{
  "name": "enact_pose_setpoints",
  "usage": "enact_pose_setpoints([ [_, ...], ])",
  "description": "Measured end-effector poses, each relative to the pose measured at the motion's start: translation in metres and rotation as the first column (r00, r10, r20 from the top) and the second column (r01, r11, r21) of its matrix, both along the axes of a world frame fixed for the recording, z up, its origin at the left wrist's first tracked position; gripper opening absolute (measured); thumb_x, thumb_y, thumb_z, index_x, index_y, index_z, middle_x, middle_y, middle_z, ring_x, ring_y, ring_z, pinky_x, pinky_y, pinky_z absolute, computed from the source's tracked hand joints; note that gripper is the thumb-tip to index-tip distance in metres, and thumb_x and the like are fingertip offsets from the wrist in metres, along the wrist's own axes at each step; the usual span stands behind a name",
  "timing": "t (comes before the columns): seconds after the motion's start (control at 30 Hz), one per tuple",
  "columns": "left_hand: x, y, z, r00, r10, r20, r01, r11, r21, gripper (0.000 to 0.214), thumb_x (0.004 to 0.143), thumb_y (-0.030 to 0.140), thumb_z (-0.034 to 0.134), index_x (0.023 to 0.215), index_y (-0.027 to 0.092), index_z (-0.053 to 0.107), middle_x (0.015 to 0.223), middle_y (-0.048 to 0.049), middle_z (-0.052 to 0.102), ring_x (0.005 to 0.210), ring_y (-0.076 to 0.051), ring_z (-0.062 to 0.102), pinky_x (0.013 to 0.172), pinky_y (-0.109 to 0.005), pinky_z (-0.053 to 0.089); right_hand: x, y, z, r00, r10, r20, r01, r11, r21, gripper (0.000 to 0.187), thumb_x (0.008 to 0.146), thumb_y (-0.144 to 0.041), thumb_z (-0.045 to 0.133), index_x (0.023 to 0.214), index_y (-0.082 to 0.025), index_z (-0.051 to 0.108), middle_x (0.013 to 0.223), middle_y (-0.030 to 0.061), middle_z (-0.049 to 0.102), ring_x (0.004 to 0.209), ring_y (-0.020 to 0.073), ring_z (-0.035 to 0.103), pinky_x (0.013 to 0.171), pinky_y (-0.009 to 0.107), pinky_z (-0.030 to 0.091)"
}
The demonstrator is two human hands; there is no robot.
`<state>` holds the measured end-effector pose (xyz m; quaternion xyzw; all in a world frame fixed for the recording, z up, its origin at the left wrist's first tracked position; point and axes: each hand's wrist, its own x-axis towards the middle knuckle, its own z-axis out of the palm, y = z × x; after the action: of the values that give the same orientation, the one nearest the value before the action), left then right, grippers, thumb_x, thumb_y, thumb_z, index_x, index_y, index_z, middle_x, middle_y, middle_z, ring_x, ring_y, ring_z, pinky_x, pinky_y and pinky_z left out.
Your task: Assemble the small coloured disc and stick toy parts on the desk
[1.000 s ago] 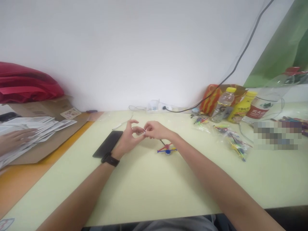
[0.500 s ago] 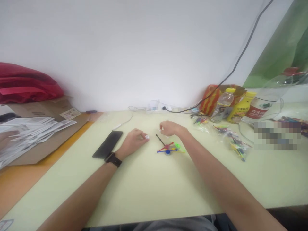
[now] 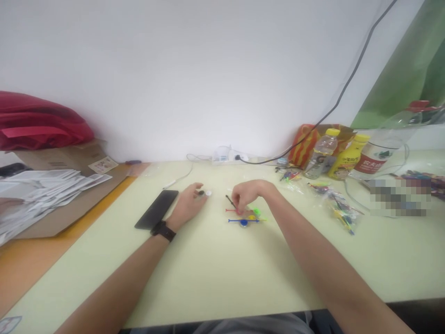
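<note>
My left hand, with a black watch on its wrist, rests on the table with thumb and fingers apart. A small white round piece and a small dark round piece are by its fingertips. My right hand reaches down with fingers pinched on a red plastic arrow, partly hidden behind the fingers. Close by lie a black arrow, a blue arrow with a round blue piece, and yellow and green pieces.
A black phone lies left of my left hand. Bagged colourful pieces, a clear bottle and a yellow bottle are at right. At far left, another person's hand touches white papers on cardboard. A cable runs along the wall.
My right hand has come down and nearer, onto the red arrow. My left fingers have spread; the white piece sits slightly farther back and left, and a dark piece now shows.
</note>
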<state>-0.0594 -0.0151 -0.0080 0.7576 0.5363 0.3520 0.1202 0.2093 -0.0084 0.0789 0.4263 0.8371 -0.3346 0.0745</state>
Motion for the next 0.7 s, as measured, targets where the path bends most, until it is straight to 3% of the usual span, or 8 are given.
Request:
enact_pose_setpoints([
  [0.17, 0.005, -0.006, 0.005, 0.998, -0.055, 0.014, 0.055, 0.998, -0.013, 0.042, 0.088, 0.044, 0.067, 0.123, 0.021, 0.062, 0.119, -0.0098, 0.071, 0.096, -0.025, 0.067, 0.088, -0.041, 0.054, 0.002, -0.002, 0.003, 0.974, -0.090, -0.209, 0.104, 0.993, 0.056, 0.016, 0.065, -0.026, 0.081, 0.070, -0.020, 0.067, 0.067, 0.0000, 0.069, 0.062, 0.0152, 0.061, 0.053, 0.024, 0.038],
  [0.33, 0.016, -0.025, 0.021, 0.988, -0.153, -0.020, 0.154, 0.974, 0.163, 0.038, 0.088, 0.028, 0.065, 0.126, 0.023, 0.062, 0.128, -0.0096, 0.068, 0.117, -0.028, 0.062, 0.103, -0.045, 0.048, -0.018, -0.006, -0.008, 0.851, -0.187, -0.491, 0.231, 0.972, 0.031, 0.019, 0.070, -0.020, 0.077, 0.077, -0.019, 0.059, 0.076, -0.0010, 0.070, 0.059, 0.0125, 0.064, 0.056, 0.023, 0.045],
  [0.43, 0.028, -0.040, 0.032, 0.946, -0.323, 0.014, 0.316, 0.933, 0.172, 0.039, 0.088, 0.025, 0.068, 0.126, 0.024, 0.061, 0.124, -0.0077, 0.069, 0.112, -0.025, 0.065, 0.100, -0.041, 0.051, -0.033, -0.006, -0.019, 0.748, -0.230, -0.623, 0.280, 0.960, -0.019, 0.026, 0.071, -0.024, 0.080, 0.077, -0.019, 0.055, 0.076, -0.0022, 0.067, 0.060, 0.0112, 0.064, 0.056, 0.022, 0.047],
  [0.57, 0.036, -0.046, 0.035, 0.944, -0.310, 0.111, 0.284, 0.937, 0.206, 0.024, 0.093, 0.032, 0.069, 0.114, 0.022, 0.063, 0.105, -0.0052, 0.073, 0.093, -0.021, 0.070, 0.087, -0.036, 0.056, -0.041, -0.008, -0.027, 0.665, -0.236, -0.709, 0.255, 0.963, -0.082, 0.036, 0.072, -0.036, 0.084, 0.076, -0.019, 0.053, 0.073, -0.0010, 0.066, 0.065, 0.0126, 0.065, 0.059, 0.023, 0.048],
  [0.7, 0.030, -0.039, 0.032, 0.930, -0.336, 0.147, 0.296, 0.924, 0.241, 0.014, 0.098, 0.027, 0.062, 0.110, 0.021, 0.065, 0.100, -0.0049, 0.075, 0.090, -0.020, 0.072, 0.086, -0.035, 0.057, -0.040, -0.010, -0.026, 0.543, -0.357, -0.760, 0.205, 0.934, -0.293, 0.037, 0.073, -0.035, 0.084, 0.095, -0.020, 0.058, 0.076, -0.0002, 0.068, 0.067, 0.0144, 0.066, 0.061, 0.024, 0.049],
])
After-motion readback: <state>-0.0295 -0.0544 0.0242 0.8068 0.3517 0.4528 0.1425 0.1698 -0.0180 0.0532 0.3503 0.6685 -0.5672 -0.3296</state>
